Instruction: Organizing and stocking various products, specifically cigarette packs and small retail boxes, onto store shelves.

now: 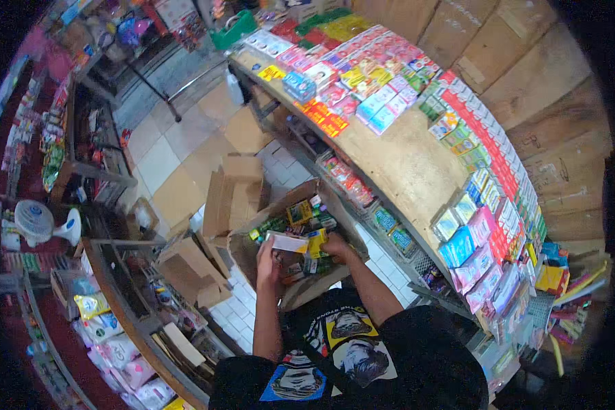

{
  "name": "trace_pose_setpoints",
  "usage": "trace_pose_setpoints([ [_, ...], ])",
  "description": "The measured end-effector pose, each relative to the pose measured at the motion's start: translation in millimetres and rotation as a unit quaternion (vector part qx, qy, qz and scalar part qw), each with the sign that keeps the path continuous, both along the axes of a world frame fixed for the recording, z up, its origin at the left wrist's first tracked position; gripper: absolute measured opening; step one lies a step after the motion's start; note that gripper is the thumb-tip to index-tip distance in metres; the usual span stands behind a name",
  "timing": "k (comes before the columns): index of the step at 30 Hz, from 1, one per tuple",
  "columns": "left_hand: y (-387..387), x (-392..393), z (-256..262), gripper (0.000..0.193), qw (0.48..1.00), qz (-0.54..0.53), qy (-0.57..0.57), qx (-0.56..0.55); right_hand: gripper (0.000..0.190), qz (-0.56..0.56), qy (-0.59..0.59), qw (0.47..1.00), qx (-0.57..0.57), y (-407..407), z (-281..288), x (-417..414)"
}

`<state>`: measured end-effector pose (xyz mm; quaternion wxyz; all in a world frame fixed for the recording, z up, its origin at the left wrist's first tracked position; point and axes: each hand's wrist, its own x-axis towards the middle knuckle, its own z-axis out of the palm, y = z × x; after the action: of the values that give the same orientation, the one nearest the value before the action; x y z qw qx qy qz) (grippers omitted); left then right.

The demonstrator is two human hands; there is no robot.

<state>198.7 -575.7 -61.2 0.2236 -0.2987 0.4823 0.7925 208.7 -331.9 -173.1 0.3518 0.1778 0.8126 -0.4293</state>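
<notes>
My left hand (267, 264) grips a small white carton with a yellow end (288, 242). My right hand (339, 249) holds a yellow packet (316, 243) close to the carton's yellow end. Both hands are over an open cardboard box (344, 211) in front of my body. Inside the box lie several small packaged goods, among them a yellow and dark box (299, 212) and green packs (275, 224). The fingertips of my right hand are partly hidden, and my forearms cover some of the box's near side.
To the right runs a long wooden counter (410, 159) bearing stacked product boxes (384, 107) and pink packs (479, 271). Shelves with green packs (387, 220) sit below it. An open carton (236, 195) and a folded one (192, 269) stand left. Beyond are a white fan (34, 222) and a wood-edged display case (128, 328).
</notes>
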Motion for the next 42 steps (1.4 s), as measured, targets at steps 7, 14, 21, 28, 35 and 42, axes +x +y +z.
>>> trace_pose_setpoints([
  [7, 57, -38, 12, 0.044, 0.977, -0.035, 0.072, 0.199, 0.054, -0.006, 0.09, 0.996, 0.012, 16, 70, 12],
  [14, 139, -75, 52, 0.045, 0.969, -0.132, 0.094, 0.185, 0.043, -0.119, 0.104, 0.977, -0.142, 44, 113, 38],
  [21, 244, -110, 115, 0.035, 0.945, -0.2, 0.25, -0.063, 0.042, -0.185, 0.191, 0.939, -0.218, 97, 134, 69],
  [28, 364, -175, 130, 0.056, 0.864, -0.306, 0.374, -0.143, 0.036, -0.293, 0.135, 0.911, -0.256, 161, 172, 78],
  [35, 474, -241, 97, 0.063, 0.813, -0.305, 0.476, -0.14, 0.033, -0.307, 0.22, 0.902, -0.209, 227, 163, 58],
  [42, 531, -272, 63, 0.068, 0.834, -0.262, 0.482, -0.055, 0.034, -0.337, 0.135, 0.887, -0.286, 291, 183, 31],
])
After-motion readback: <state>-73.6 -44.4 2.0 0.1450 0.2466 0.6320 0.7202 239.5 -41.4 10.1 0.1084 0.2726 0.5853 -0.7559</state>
